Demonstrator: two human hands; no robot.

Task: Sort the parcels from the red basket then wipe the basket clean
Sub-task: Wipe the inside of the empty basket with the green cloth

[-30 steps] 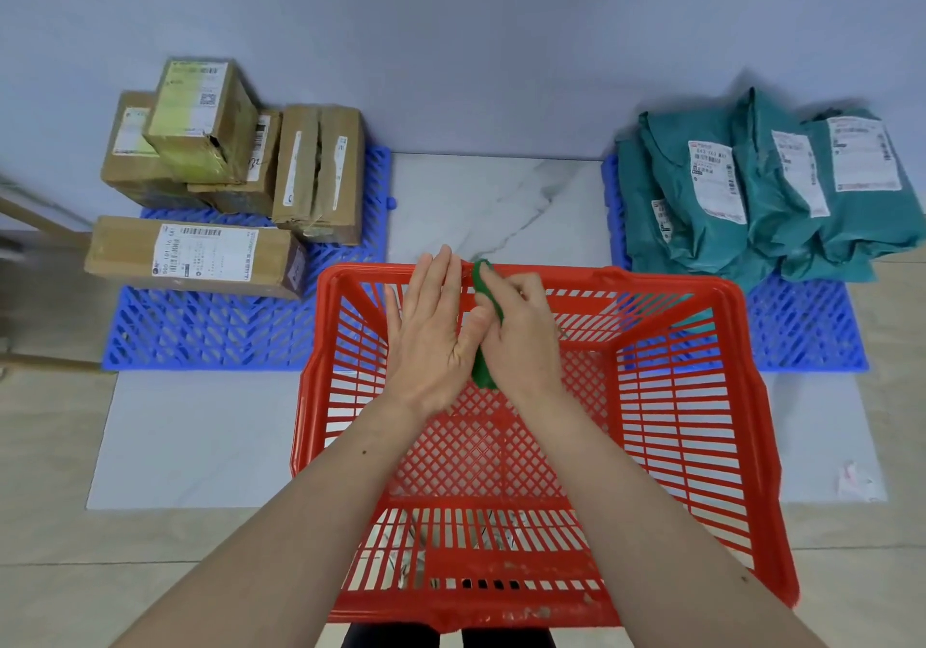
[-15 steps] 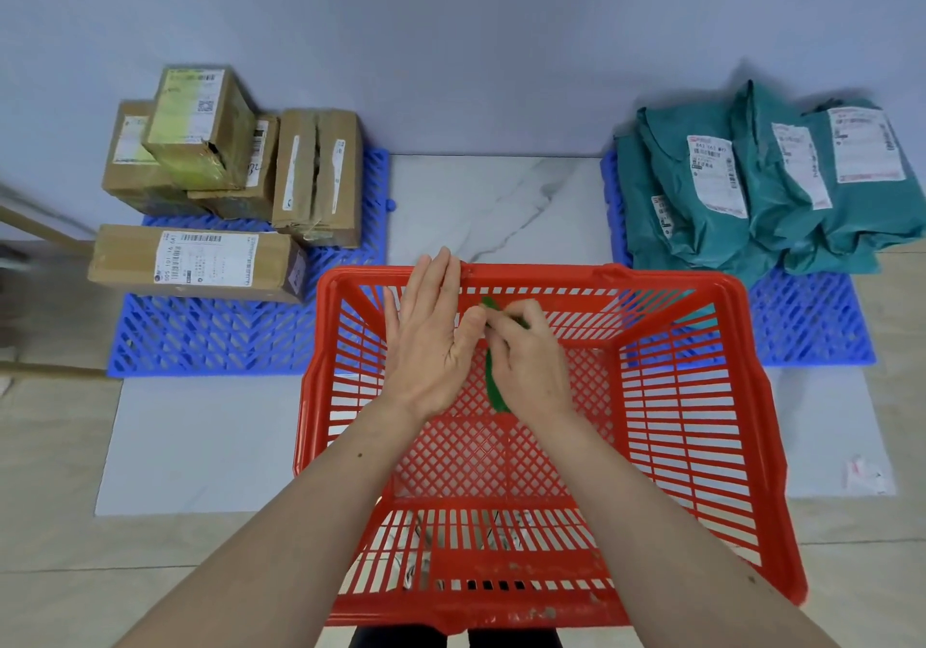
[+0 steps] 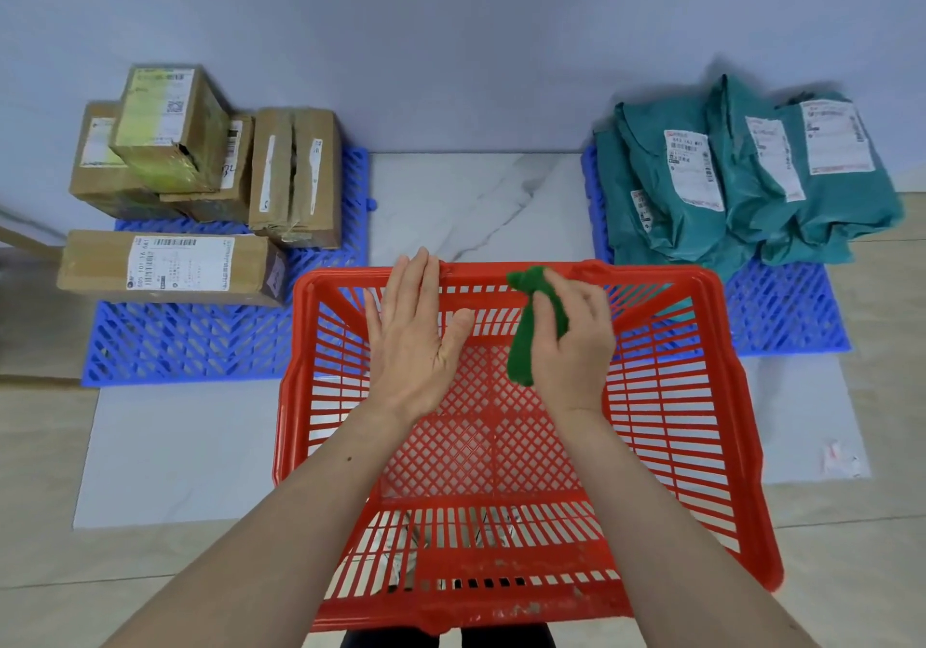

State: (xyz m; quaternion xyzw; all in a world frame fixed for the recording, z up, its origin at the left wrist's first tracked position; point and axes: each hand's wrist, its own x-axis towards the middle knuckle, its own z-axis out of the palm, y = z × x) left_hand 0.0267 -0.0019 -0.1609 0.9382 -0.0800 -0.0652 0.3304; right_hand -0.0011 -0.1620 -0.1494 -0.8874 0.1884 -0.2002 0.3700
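Over the red basket (image 3: 741, 447) both hands work above its far wall. The right hand (image 3: 573, 346) grasps a green cloth (image 3: 531, 331), fingers curled round it, and has lifted it since half a second ago: the top of the cloth now reaches the basket's far rim, where before it hung lower against the far wall. The left hand (image 3: 416, 341) is released, fingers straight and together, fingertips at the far rim. It has hardly moved, but the two hands, which touched before, are now apart. The basket holds no parcels.

Cardboard boxes (image 3: 200, 181) are stacked on a blue grid mat (image 3: 190, 341) to the left, and teal mail bags (image 3: 741, 181) lie on another blue mat (image 3: 786, 316) to the right; both piles are as before. The basket stands on a pale marbled slab (image 3: 476, 201) laid on a beige tiled floor (image 3: 45, 487), against a plain grey wall (image 3: 451, 35). A small scrap of paper (image 3: 839, 457) lies at the slab's right edge.
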